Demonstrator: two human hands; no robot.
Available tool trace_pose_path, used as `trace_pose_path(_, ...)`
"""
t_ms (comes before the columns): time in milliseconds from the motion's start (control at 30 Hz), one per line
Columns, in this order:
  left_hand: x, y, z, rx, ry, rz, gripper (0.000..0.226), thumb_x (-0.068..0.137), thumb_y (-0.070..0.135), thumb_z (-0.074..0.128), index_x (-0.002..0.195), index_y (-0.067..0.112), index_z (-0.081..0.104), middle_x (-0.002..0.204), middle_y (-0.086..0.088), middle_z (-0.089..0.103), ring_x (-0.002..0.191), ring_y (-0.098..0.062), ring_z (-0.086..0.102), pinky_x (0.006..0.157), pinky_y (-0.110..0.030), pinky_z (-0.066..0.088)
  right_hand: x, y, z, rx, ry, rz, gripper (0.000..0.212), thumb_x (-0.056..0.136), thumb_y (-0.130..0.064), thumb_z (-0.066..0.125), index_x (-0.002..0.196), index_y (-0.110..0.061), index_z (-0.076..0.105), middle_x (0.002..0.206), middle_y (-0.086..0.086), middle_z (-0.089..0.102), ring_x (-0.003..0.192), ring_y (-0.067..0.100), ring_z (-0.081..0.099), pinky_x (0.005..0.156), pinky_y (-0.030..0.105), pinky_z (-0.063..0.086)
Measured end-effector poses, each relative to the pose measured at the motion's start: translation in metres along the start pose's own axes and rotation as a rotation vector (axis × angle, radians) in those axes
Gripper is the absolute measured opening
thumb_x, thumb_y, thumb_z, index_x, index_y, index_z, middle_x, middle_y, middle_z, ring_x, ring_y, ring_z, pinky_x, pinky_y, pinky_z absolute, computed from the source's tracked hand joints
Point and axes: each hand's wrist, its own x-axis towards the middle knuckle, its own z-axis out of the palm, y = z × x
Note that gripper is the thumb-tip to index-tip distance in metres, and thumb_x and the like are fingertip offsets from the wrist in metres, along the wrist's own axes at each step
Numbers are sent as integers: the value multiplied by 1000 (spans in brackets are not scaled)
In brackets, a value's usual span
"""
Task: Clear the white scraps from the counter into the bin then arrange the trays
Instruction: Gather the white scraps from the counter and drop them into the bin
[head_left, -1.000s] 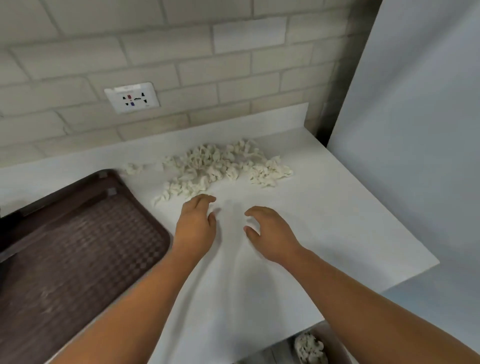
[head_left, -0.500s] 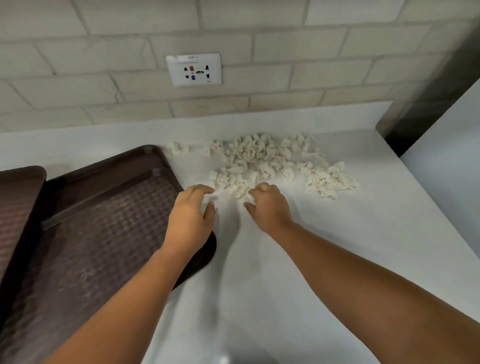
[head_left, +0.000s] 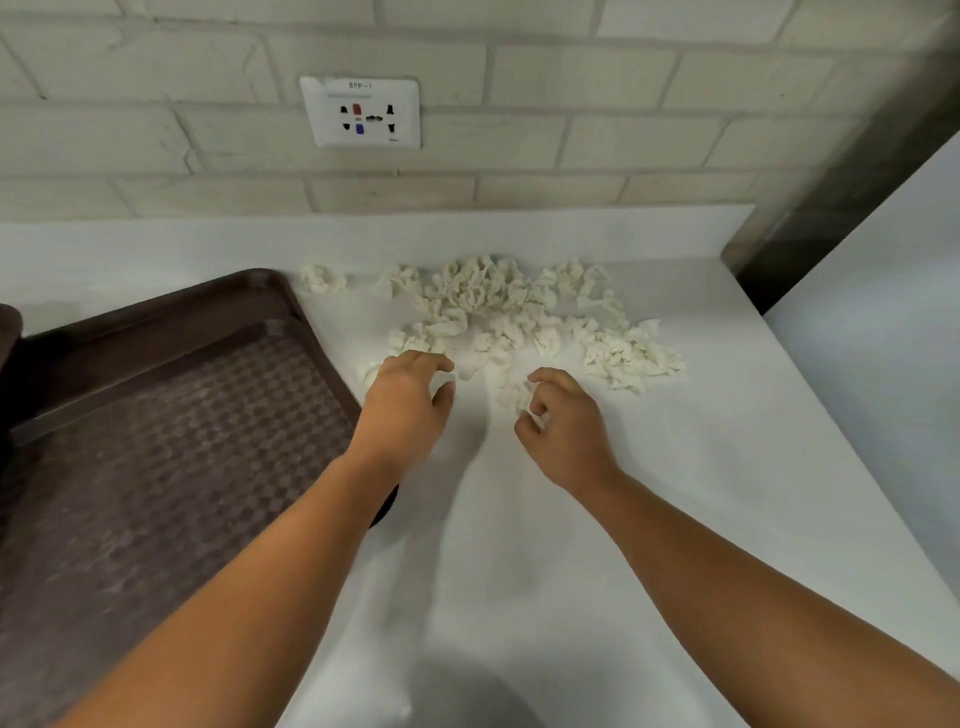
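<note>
A loose pile of crumpled white scraps (head_left: 498, 306) lies on the white counter (head_left: 691, 499) near the back wall, with one stray scrap (head_left: 322, 279) to its left. My right hand (head_left: 563, 423) sits at the pile's near edge, fingers curled round a few scraps. My left hand (head_left: 408, 405) hovers beside it at the pile's left edge, fingers bent and thumb apart, with nothing seen in it. A brown textured tray (head_left: 156, 441) lies on the counter to the left, under my left forearm. The bin is out of view.
The edge of a second brown tray (head_left: 8, 325) shows at the far left. A wall socket (head_left: 361, 111) sits in the brick wall above the pile. A tall white panel (head_left: 883, 322) stands along the counter's right side.
Both hands reached forward to the near edge of the scrap pile. My right hand's fingers closed round some scraps. The view shifted right, so the bin below the counter edge dropped out of sight.
</note>
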Motion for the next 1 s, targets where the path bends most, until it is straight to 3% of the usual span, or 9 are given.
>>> trace_pose_path(67, 5, 8, 9, -7, -39, 10, 23, 91, 20, 63, 114, 16, 66, 115, -2, 64, 113, -22, 53, 89, -26, 43, -5, 4, -9, 46, 11, 22, 23, 71, -3, 66, 67, -13, 46, 100, -3, 62, 94, 5, 60, 72, 7, 37)
trace_pose_path(133, 8, 16, 18, -4, -68, 33, 23, 90, 18, 64, 113, 15, 66, 113, -4, 64, 112, -24, 54, 88, -28, 44, -11, 8, -18, 69, 13, 74, 12, 73, -3, 64, 74, -14, 59, 74, -6, 57, 73, 8, 59, 66, 14, 45)
trace_pose_path(200, 10, 23, 26, 4, -85, 52, 23, 89, 17, 64, 112, 14, 67, 112, -5, 64, 110, -25, 55, 86, -29, 45, -18, 13, -26, 63, 2, 123, 15, 76, -5, 62, 70, -17, 55, 61, -1, 54, 56, 15, 52, 57, 30, 48)
trace_pose_path(367, 18, 34, 44, 7, -84, 101, 27, 87, 20, 66, 113, 12, 66, 113, -7, 63, 106, -29, 56, 87, -36, 50, -32, 28, -40, 31, -48, 207, 24, 88, -4, 49, 78, -19, 34, 62, 6, 47, 51, 19, 38, 48, 37, 37)
trace_pose_path(600, 30, 46, 73, 137, -156, 135, 54, 88, 40, 66, 132, 13, 51, 127, -6, 53, 114, -26, 47, 91, -34, 44, -45, 37, -54, 19, -34, 282, 7, 100, -21, 47, 95, -17, 49, 71, -3, 57, 56, 9, 49, 53, 21, 39)
trace_pose_path(700, 29, 49, 82, 479, -139, 245, 37, 92, 41, 57, 122, 20, 60, 117, 0, 63, 106, -26, 50, 86, -37, 39, -52, 42, -60, -18, -61, 290, 24, 99, -31, 50, 82, -14, 54, 61, 0, 53, 55, 16, 48, 59, 33, 45)
trace_pose_path(767, 24, 52, 84, 536, -108, 300, 21, 90, 35, 61, 106, 24, 69, 101, 4, 68, 95, -25, 52, 78, -36, 37, -59, 45, -66, -17, -65, 321, 28, 99, -35, 50, 79, -15, 53, 60, 1, 52, 56, 16, 48, 61, 34, 45)
trace_pose_path(867, 11, 57, 89, 466, -69, 389, 6, 83, 24, 71, 88, 25, 74, 80, 6, 69, 81, -24, 52, 70, -34, 35, -72, 47, -75, -20, -51, 351, 29, 98, -36, 50, 77, -16, 53, 58, -1, 50, 53, 13, 44, 58, 32, 42)
trace_pose_path(1000, -4, 84, 82, 15, -147, 325, 24, 98, 16, 50, 116, 16, 66, 108, -3, 67, 97, -22, 58, 86, -36, 45, -88, 48, -85, 7, -22, 411, 32, 99, -38, 48, 75, -17, 52, 58, -2, 50, 53, 13, 45, 56, 27, 39)
